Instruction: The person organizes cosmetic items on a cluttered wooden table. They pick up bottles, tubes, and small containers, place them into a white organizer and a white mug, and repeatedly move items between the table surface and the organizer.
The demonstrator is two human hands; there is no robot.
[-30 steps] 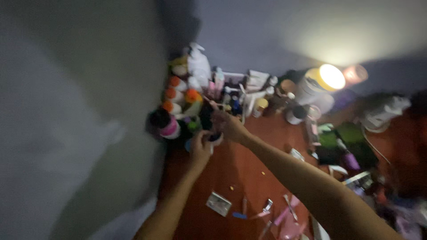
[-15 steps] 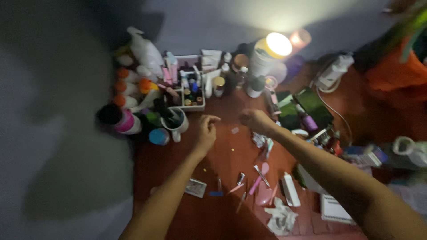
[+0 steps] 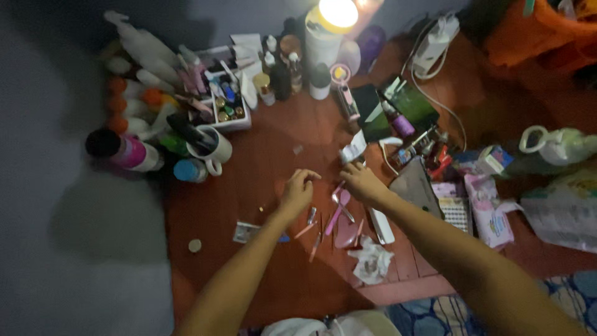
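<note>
The lit lamp [image 3: 337,11] is cut off by the top edge of the frame. The orange bag [image 3: 547,25] in the upper right corner is cut off too. What is pinched by the left hand [image 3: 297,191] cannot be made out. The small tools [image 3: 336,214] under the right hand [image 3: 362,183] are blurred.

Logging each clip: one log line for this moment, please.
left hand: empty, above nail tools | right hand: at pink tool | surface: red table

Two hands [image 3: 297,193] [image 3: 362,182], one white mug [image 3: 214,152], one crumpled tissue [image 3: 372,264], three orange-capped bottles [image 3: 118,102].
</note>
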